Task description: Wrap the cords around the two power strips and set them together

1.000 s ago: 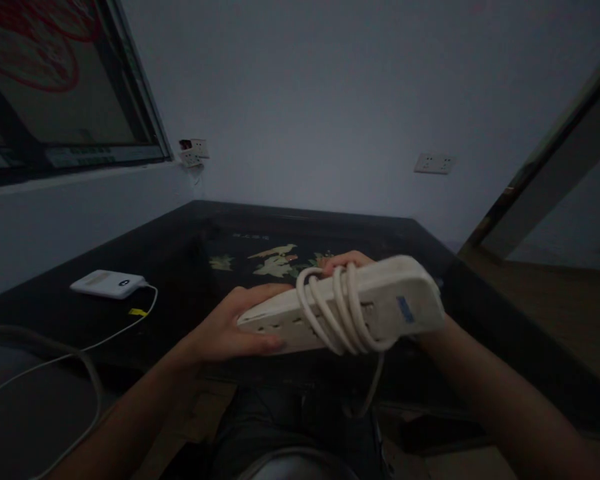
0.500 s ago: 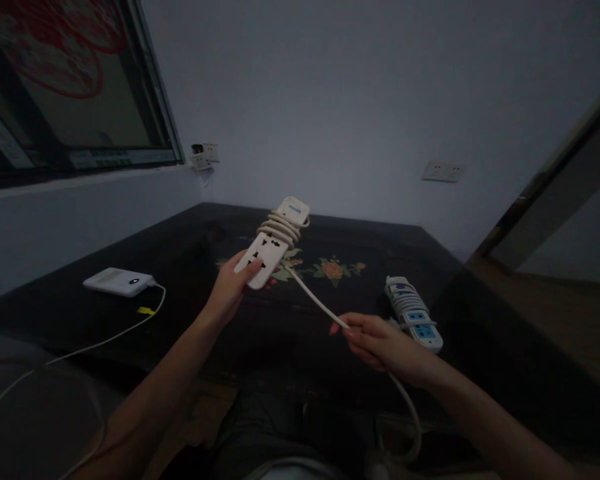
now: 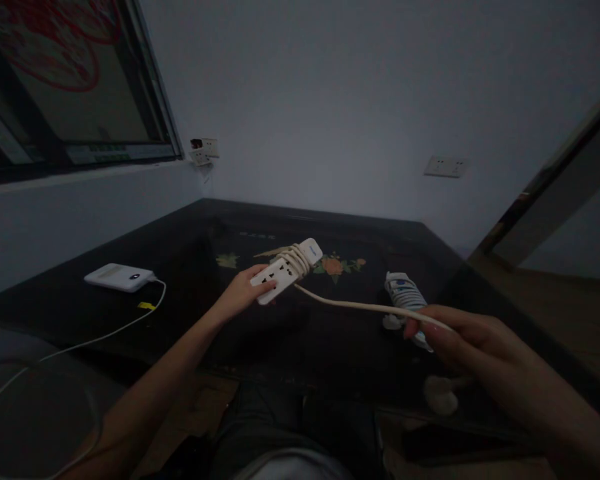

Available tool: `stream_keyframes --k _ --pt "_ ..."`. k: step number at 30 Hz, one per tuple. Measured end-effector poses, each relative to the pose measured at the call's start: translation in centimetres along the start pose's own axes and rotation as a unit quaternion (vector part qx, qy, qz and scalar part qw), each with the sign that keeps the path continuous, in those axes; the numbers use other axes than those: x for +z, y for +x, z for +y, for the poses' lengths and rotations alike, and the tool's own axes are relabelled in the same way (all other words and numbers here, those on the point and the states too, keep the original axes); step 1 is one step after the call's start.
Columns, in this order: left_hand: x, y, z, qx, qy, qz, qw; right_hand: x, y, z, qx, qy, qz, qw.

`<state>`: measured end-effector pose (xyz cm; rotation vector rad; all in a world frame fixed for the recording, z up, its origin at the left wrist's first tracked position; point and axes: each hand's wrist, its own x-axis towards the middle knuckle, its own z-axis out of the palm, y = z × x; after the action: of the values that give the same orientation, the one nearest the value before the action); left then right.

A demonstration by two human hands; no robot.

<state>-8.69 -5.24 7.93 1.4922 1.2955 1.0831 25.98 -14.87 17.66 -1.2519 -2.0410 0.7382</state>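
Observation:
My left hand point(image 3: 243, 292) grips the near end of a white power strip point(image 3: 286, 270) and holds it over the black table point(image 3: 130, 267). A few turns of its white cord point(image 3: 360, 306) are still wound round the strip's far half. The free length runs taut to the right into my right hand point(image 3: 463, 340), which is closed on it. The cord's plug point(image 3: 441, 395) hangs below my right hand. A second white power strip point(image 3: 405, 300) with blue sockets, cord wound round it, lies on the table just beyond my right hand.
A white power bank point(image 3: 119, 277) with a white cable point(image 3: 125, 323) lies at the table's left. Wall sockets sit in the corner point(image 3: 203, 150) and on the back wall point(image 3: 445, 166). A window point(image 3: 65, 80) is at upper left, a dark frame point(image 3: 555, 180) at right.
Both hands held the wound strip close a second ago. My left hand has since carried it out over the table, while my right hand has pulled cord off to the right, leaving fewer turns.

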Motion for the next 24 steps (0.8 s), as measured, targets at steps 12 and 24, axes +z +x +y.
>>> stream_keyframes --k 12,24 --pt "3.5 -3.6 4.0 0.086 0.280 -0.237 0.926 -1.6 5.7 -6.4 -0.193 -0.192 0.028 0.962" --pt "3.9 -7.2 4.2 0.297 0.329 -0.348 0.826 2.5 13.6 4.6 -0.092 -0.042 -0.182 0.978"
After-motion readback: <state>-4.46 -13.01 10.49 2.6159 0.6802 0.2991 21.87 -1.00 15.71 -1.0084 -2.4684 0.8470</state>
